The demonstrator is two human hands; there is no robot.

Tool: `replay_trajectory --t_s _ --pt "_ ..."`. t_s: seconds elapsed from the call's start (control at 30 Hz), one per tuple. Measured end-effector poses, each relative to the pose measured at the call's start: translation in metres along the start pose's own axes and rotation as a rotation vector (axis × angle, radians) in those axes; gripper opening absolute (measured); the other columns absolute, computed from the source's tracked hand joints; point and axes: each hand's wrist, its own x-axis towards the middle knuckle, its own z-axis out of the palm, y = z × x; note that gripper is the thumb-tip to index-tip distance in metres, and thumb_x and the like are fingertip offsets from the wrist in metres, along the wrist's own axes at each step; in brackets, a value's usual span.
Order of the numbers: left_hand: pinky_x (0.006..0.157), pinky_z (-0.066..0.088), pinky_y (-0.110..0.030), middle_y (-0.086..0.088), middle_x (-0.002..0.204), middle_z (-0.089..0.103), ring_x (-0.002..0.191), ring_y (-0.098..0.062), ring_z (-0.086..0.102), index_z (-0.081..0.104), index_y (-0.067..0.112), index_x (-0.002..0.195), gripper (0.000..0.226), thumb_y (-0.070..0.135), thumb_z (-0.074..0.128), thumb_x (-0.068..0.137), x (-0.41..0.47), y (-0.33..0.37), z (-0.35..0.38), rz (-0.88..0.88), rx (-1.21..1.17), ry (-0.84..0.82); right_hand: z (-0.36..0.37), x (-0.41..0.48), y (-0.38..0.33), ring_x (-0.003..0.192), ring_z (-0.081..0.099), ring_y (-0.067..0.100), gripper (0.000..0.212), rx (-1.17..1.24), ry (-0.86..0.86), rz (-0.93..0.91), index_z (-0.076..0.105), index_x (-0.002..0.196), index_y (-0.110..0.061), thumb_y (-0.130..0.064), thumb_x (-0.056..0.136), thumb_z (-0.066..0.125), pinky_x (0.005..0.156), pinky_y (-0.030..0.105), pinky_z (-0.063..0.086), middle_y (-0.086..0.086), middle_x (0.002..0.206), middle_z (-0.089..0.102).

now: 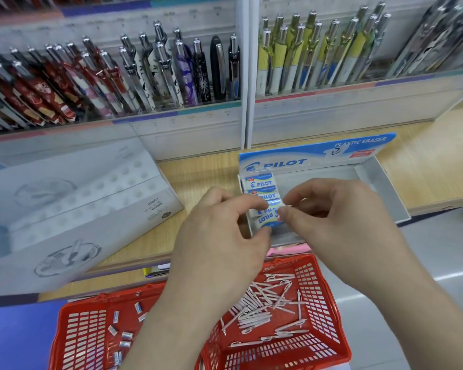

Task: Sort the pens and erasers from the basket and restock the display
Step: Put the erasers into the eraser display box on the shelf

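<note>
Fingers of the left hand and right hand pinch one small white-and-blue wrapped eraser, at the near left of the white-and-blue cardboard display box. Best to push it snug against the eraser row, name up.

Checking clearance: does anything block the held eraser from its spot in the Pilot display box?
Nothing visible does. The left hand and right hand pinch the eraser right before the stocked erasers in the display box; the spot beneath is hidden.
</note>
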Motion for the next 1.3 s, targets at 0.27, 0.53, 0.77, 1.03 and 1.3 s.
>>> replay_trajectory --t_s 0.27,0.53,0.77,1.03,1.3 --pt "0.057 0.039 -0.007 0.017 0.072 0.056 0.059 -0.001 0.05 0.057 0.049 0.119 0.052 0.023 0.073 0.077 -0.002 0.01 -0.006 0.1 -0.152 -0.017 -0.009 0.002 -0.003 0.059 0.067 0.011 0.014 0.514 -0.097 -0.044 0.066 0.08 -0.016 -0.021 0.072 0.076 0.053 0.018 0.048 0.001 0.066 0.073" --pt "0.057 0.056 -0.022 0.0 0.072 0.073 0.06 -0.011 0.069 0.073 0.024 0.089 0.015 0.013 0.068 0.08 0.002 0.012 -0.005 -0.156 -0.724 0.026 -0.015 0.002 0.003 0.078 0.071 0.021 0.017 0.462 -0.301 -0.086 0.07 0.088 -0.02 -0.011 0.075 0.076 0.073 0.041 0.058 0.002 0.085 0.074" --pt "0.06 0.041 -0.009 0.011 0.081 0.057 0.063 -0.001 0.055 0.072 0.037 0.087 0.017 0.023 0.071 0.079 0.001 -0.008 -0.002 -0.074 -0.255 0.03 -0.014 0.007 0.006 0.056 0.062 0.008 0.012 0.057 -0.299 -0.092 0.074 0.081 -0.03 -0.019 0.079 0.075 0.048 0.017 0.044 0.0 0.072 0.069" --pt "0.073 0.052 -0.027 0.016 0.089 0.058 0.072 -0.001 0.062 0.07 0.037 0.103 0.032 0.031 0.076 0.071 0.003 -0.002 0.0 -0.099 -0.038 -0.022 -0.001 0.017 -0.001 0.066 0.06 0.006 0.025 -0.222 -0.137 -0.082 0.057 0.07 -0.023 -0.035 0.072 0.079 0.06 0.026 0.049 -0.009 0.067 0.064" --pt "0.075 0.052 -0.032 0.012 0.085 0.061 0.074 -0.009 0.064 0.071 0.034 0.094 0.027 0.031 0.078 0.068 0.007 0.003 0.004 -0.127 0.021 0.078 0.007 0.022 -0.003 0.069 0.057 0.002 0.032 -0.146 -0.177 -0.1 0.064 0.104 -0.03 -0.024 0.075 0.077 0.062 0.021 0.04 -0.015 0.078 0.061"
